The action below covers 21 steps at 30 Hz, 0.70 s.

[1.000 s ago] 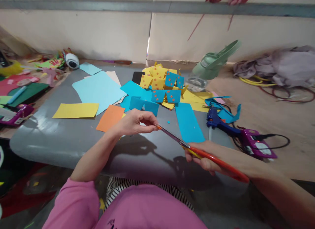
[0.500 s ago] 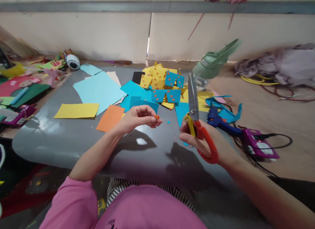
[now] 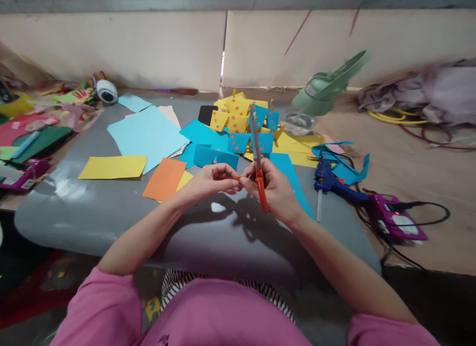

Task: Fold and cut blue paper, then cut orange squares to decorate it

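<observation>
Between the fingertips of my left hand (image 3: 215,181) is a small orange paper piece (image 3: 238,178), pinched over the grey table (image 3: 208,237). My right hand (image 3: 273,190) has closed on the scissors (image 3: 261,187), whose blades point up and away from me. Its fingertips meet those of the left hand at the orange piece; whether they grip it too I cannot tell. Just beyond the hands stand folded blue paper shapes with orange squares (image 3: 238,144) and similar yellow ones (image 3: 238,124). An orange sheet (image 3: 164,179) lies left of my left hand.
Light blue sheets (image 3: 145,133) and a yellow strip (image 3: 112,167) lie at left. On the right are a blue glue gun (image 3: 334,182), a purple box with cables (image 3: 394,217) and a green-topped bottle (image 3: 316,98). A wall rises behind the table.
My right hand has moved left with the scissors and now meets my left hand at the orange piece. The scissors have turned more edge-on. My left hand stays nearly in place.
</observation>
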Each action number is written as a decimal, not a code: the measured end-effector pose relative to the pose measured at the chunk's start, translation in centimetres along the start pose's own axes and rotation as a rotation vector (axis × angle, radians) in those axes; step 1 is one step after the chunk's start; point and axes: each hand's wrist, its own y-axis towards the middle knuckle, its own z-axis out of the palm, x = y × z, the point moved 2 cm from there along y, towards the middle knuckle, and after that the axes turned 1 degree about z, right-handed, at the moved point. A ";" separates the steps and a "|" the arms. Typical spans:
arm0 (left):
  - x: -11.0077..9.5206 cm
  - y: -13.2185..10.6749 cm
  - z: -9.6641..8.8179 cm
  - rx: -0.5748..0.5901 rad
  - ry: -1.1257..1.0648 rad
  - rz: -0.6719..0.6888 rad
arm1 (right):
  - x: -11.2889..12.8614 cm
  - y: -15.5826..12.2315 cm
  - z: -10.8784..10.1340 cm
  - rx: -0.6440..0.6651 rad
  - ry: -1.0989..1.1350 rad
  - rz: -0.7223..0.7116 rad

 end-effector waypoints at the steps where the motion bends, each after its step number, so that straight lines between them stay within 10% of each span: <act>1: -0.1 0.0 0.0 -0.004 -0.001 -0.007 | -0.2 0.1 0.0 0.001 0.010 0.000; 21: 0.4 0.1 0.1 -0.019 -0.040 -0.078 | -1.6 0.1 -0.5 0.016 0.063 0.057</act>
